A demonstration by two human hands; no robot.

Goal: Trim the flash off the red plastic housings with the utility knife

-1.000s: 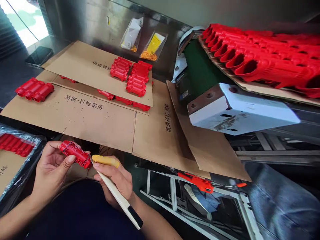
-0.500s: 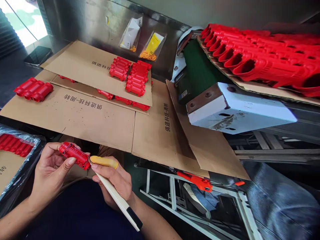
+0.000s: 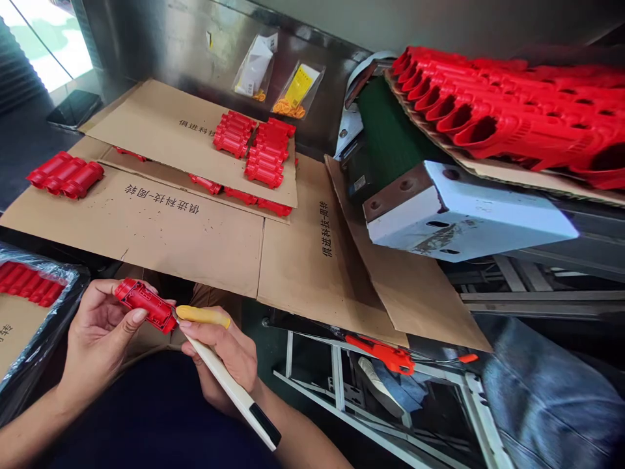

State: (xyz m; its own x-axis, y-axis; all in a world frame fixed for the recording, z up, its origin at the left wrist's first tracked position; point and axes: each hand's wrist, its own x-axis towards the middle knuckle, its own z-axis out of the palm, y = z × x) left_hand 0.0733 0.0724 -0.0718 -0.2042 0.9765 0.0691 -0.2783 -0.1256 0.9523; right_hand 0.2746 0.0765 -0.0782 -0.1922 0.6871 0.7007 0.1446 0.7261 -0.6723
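Between thumb and fingers, my left hand (image 3: 105, 326) holds a red plastic part (image 3: 149, 305) above my lap, its slotted side facing up. A white-handled knife (image 3: 229, 384) with a black end is gripped in my right hand (image 3: 224, 355). Its tip meets the right end of the red part; the blade itself is mostly hidden. A yellow cover (image 3: 202, 316) sits on one finger of my right hand. Three similar red parts (image 3: 66, 174) lie together on the cardboard (image 3: 195, 241) at the left.
More red parts (image 3: 266, 153) rest on an upper cardboard sheet (image 3: 141, 120). A lined bin (image 3: 81, 280) stands at lower left. Large red pieces (image 3: 508, 111) lie beside a green conveyor (image 3: 390, 124). Small bags (image 3: 300, 88), a phone (image 3: 74, 109) and a person's denim-covered leg (image 3: 541, 391) also show.
The knife's black end has shifted slightly right and up. The hands keep nearly the same place, and the denim-covered leg has moved slightly.
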